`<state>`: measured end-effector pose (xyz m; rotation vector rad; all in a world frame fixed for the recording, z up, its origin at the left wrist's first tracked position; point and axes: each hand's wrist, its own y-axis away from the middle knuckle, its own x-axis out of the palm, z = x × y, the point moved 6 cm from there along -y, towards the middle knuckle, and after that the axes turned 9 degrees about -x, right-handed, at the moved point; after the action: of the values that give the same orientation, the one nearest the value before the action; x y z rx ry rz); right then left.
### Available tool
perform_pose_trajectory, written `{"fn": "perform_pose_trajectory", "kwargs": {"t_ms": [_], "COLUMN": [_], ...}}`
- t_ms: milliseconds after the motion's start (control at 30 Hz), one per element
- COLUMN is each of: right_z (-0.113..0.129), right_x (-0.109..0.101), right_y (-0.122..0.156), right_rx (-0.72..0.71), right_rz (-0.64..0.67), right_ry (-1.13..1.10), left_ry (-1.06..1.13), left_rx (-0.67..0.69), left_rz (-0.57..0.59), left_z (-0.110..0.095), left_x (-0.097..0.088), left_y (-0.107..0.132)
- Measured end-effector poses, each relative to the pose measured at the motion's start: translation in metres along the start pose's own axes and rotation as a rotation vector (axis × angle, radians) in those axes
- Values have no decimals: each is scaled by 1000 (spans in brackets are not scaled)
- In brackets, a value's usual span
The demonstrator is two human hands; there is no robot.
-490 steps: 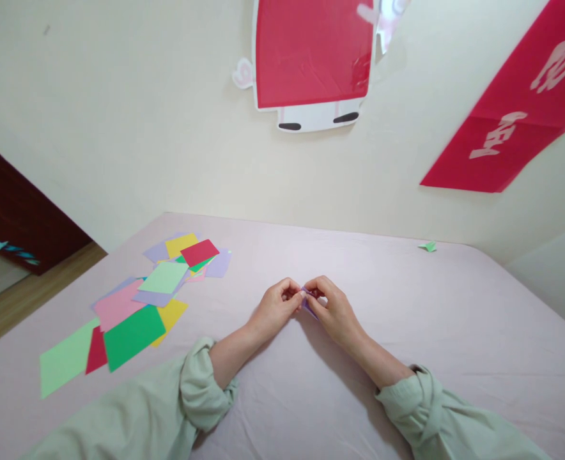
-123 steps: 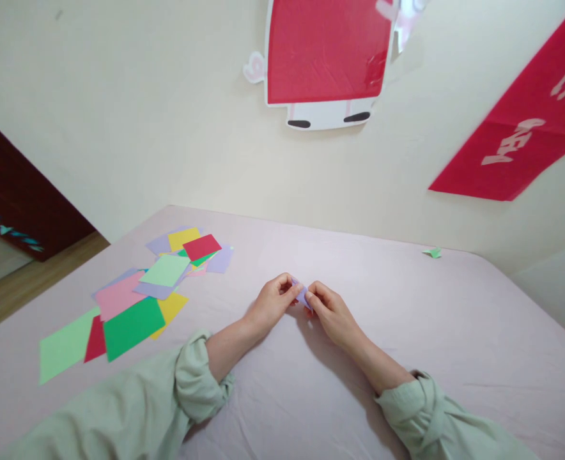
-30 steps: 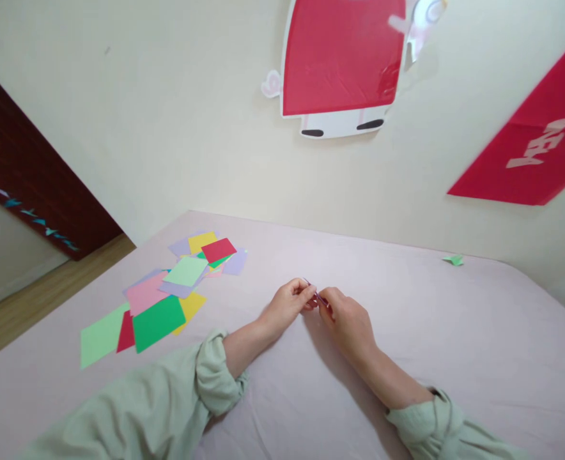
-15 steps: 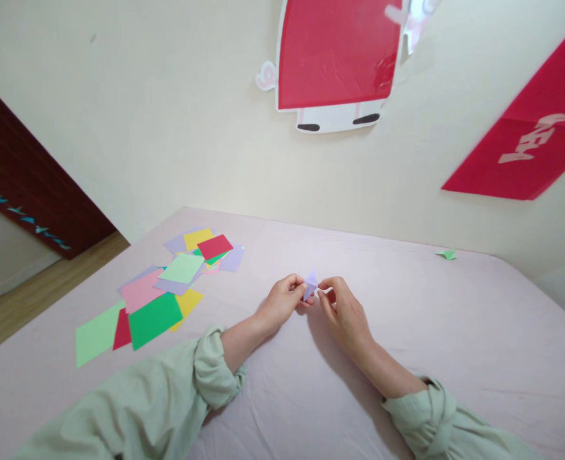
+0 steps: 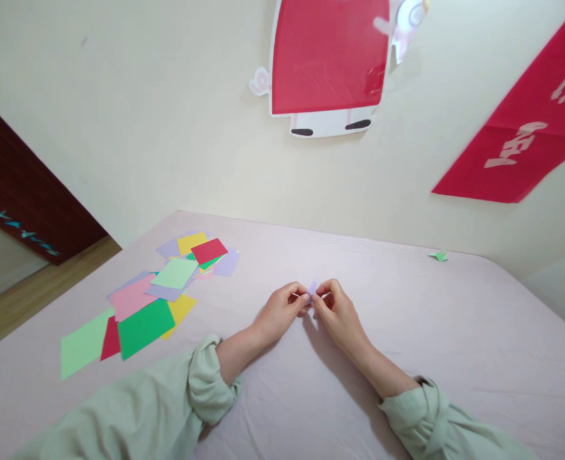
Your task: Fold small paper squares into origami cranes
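Note:
A small folded lilac paper piece (image 5: 312,289) is pinched between both hands over the pale pink sheet (image 5: 407,332). My left hand (image 5: 277,313) grips its left side with thumb and fingers closed. From the right, my right hand (image 5: 337,313) pinches the same piece. Only a small point of the paper shows above the fingertips; the rest is hidden by the fingers. Both forearms rest on the sheet in rolled pale green sleeves.
Several loose coloured paper squares (image 5: 143,300) lie spread at the left. A small green folded paper (image 5: 438,256) sits at the far right by the wall. Red paper decorations (image 5: 328,57) hang on the wall. Wooden floor (image 5: 28,300) shows past the left edge.
The hands have closed in around the lilac piece, so less of it shows than half a second ago. The view has shifted slightly.

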<state>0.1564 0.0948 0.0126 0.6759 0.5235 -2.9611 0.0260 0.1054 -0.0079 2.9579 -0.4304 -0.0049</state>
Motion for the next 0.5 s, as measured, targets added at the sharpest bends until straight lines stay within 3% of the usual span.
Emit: {"fn": "perform_pose_trajectory", "kwargs": {"t_ms": [500], "right_z": [-11], "right_x": [2], "right_y": [-1], "right_rx": [38], "right_rz": [-6], "right_ry": [-98], "left_ry": [-16], "left_rx": [2], "left_rz": [-33], "left_z": [2], "left_x": [-1], "left_y": [-1]}}
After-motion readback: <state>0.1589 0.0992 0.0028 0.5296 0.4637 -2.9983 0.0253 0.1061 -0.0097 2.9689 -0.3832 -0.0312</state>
